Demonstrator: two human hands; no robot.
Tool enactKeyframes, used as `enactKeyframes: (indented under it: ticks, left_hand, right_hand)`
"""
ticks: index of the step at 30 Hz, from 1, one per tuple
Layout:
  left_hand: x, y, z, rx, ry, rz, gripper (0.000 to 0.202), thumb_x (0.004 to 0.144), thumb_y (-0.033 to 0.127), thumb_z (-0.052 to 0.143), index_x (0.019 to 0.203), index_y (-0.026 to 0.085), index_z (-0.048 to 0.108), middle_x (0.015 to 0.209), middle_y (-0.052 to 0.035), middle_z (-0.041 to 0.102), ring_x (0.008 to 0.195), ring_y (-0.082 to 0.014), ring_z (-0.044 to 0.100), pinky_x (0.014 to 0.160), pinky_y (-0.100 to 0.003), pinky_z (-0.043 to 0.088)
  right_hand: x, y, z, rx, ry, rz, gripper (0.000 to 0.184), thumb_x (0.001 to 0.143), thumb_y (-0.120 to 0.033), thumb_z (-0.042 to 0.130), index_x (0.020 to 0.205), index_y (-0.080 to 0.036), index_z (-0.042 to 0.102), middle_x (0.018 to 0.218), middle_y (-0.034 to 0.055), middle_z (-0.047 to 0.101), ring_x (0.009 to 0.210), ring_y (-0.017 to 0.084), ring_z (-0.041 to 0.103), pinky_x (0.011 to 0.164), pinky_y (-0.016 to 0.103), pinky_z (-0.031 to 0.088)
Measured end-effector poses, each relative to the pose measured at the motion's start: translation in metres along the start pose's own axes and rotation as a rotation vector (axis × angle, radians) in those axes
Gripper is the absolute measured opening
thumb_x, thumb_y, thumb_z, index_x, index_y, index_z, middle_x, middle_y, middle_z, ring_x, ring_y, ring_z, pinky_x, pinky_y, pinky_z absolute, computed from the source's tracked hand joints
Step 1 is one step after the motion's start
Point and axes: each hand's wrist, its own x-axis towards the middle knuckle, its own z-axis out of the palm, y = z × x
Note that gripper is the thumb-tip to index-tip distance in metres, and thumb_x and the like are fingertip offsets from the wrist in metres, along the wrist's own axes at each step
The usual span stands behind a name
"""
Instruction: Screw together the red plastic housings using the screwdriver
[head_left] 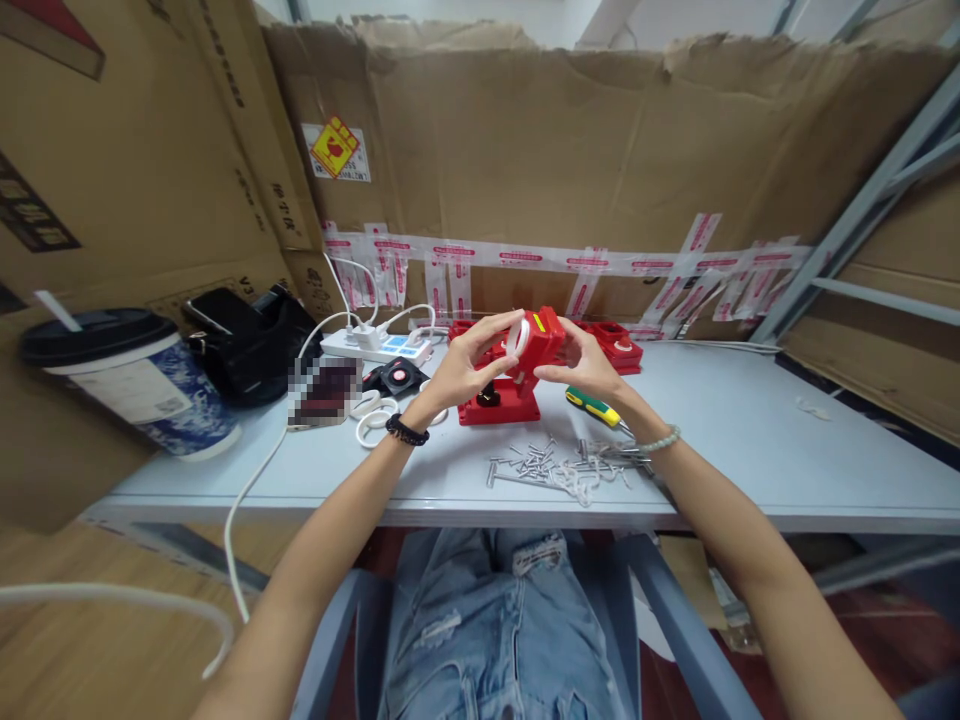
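Note:
A red plastic device [541, 345] with a yellow label stands on its flat red base [501, 408] at the middle of the desk. My left hand [471, 368] pinches a white ring [516, 338] against the left side of its upper part. My right hand [589, 365] is curved round the right side, thumb and fingers on the red part. Below the hands lie loose screws [534, 462], with an L-shaped hex key [525, 480] at their near edge. A green and yellow-handled tool [592, 405] rests beside my right wrist. Several white rings [375, 422] lie left of the base.
More red parts [619, 350] sit behind my right hand. Leftward are a power strip [382, 345] with white cables, a black fan-like part [396, 377], a blurred phone [326, 392], a black bag [262, 345] and a lidded cup [142, 385]. Cardboard [525, 150] walls the back.

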Motion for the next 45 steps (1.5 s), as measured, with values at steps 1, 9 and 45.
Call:
enactKeyframes:
  ticks: [1, 9, 45]
  left_hand:
    - [0.0, 0.001, 0.0, 0.004, -0.024, -0.008, 0.051, 0.083, 0.034, 0.063, 0.132, 0.029, 0.05, 0.144, -0.0071, 0.043, 0.133, -0.0252, 0.041, 0.111, -0.044, 0.036]
    - [-0.001, 0.002, 0.006, 0.068, 0.141, -0.172, 0.044, 0.085, 0.04, 0.06, 0.124, 0.02, 0.054, 0.118, -0.0115, 0.061, 0.104, -0.0206, 0.06, 0.089, -0.036, 0.052]
    - [-0.001, 0.0, 0.007, 0.092, 0.107, -0.377, 0.034, 0.085, 0.047, 0.054, 0.098, 0.016, 0.053, 0.095, -0.0064, 0.062, 0.088, -0.0169, 0.06, 0.082, -0.034, 0.048]
  right_hand:
    - [0.0, 0.001, -0.002, 0.015, -0.003, 0.024, 0.071, 0.059, -0.033, 0.08, 0.123, -0.021, 0.051, 0.126, 0.0107, 0.06, 0.114, 0.025, 0.058, 0.099, 0.043, 0.046]
    - [0.001, 0.001, -0.002, 0.077, -0.015, 0.063, 0.063, 0.059, -0.032, 0.079, 0.117, -0.021, 0.057, 0.111, 0.0083, 0.067, 0.103, 0.022, 0.063, 0.092, 0.039, 0.049]
    - [0.004, 0.01, 0.006, 0.026, 0.115, 0.213, 0.036, 0.068, -0.047, 0.067, 0.086, -0.016, 0.065, 0.07, 0.0005, 0.064, 0.059, 0.011, 0.056, 0.058, 0.025, 0.047]
